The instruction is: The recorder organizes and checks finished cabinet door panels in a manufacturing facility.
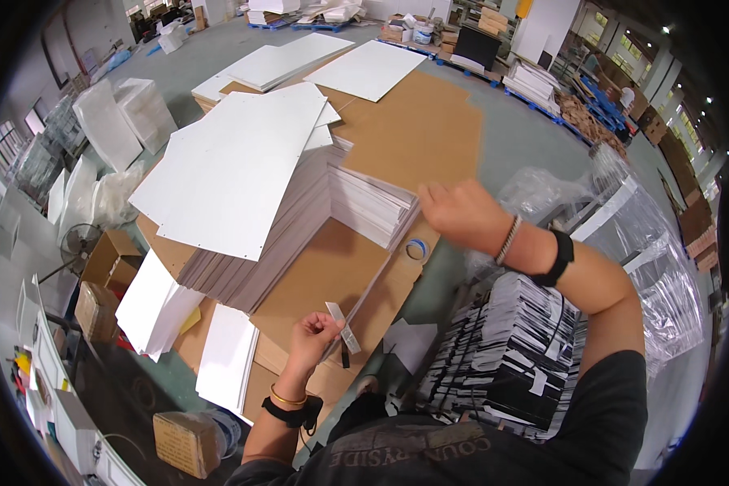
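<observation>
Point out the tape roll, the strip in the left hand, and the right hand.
tape roll (415,249): head view, on its blue ring.
strip (342,325): head view, mid-length of the pale strip.
right hand (462,212): head view, back of the hand.

Left hand (314,332) pinched in a grip — right hand (462,212) reaching out.

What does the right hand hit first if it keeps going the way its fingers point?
The right hand points left, toward the short stack of white panels on the cardboard sheet. Its fingertips look level with the stack's top edge, so that stack probably comes first. Depth is unclear; they may already touch.
</observation>
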A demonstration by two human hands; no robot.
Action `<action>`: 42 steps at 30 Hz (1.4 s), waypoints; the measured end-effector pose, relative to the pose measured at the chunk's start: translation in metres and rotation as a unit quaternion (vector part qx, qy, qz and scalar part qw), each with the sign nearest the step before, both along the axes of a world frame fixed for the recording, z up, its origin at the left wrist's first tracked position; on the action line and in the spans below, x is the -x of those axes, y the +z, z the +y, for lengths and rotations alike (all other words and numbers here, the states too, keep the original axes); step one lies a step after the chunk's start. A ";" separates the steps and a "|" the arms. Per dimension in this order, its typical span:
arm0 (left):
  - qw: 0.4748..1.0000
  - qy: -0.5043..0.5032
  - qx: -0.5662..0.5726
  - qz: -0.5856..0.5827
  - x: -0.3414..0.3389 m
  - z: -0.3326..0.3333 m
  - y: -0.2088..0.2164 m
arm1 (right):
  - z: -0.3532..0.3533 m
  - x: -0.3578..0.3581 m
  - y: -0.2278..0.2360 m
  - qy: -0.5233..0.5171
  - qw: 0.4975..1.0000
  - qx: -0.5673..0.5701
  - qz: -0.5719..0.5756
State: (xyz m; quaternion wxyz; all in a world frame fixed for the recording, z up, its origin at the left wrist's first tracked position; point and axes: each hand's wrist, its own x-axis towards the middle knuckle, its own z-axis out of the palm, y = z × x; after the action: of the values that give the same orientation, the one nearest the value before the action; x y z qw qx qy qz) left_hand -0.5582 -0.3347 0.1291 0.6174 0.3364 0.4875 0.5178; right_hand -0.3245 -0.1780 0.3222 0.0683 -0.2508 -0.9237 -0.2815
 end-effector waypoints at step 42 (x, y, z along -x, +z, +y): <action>0.813 0.007 -0.285 0.507 -0.104 0.321 0.158 | -0.085 -0.084 -0.093 -0.196 0.771 0.370 0.479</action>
State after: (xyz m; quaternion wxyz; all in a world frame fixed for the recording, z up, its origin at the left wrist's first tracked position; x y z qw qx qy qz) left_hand -0.4538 -0.0140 0.2870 0.1555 0.7088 0.5642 0.3938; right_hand -0.2403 -0.2625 0.2291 0.3470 -0.5350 -0.7347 0.2313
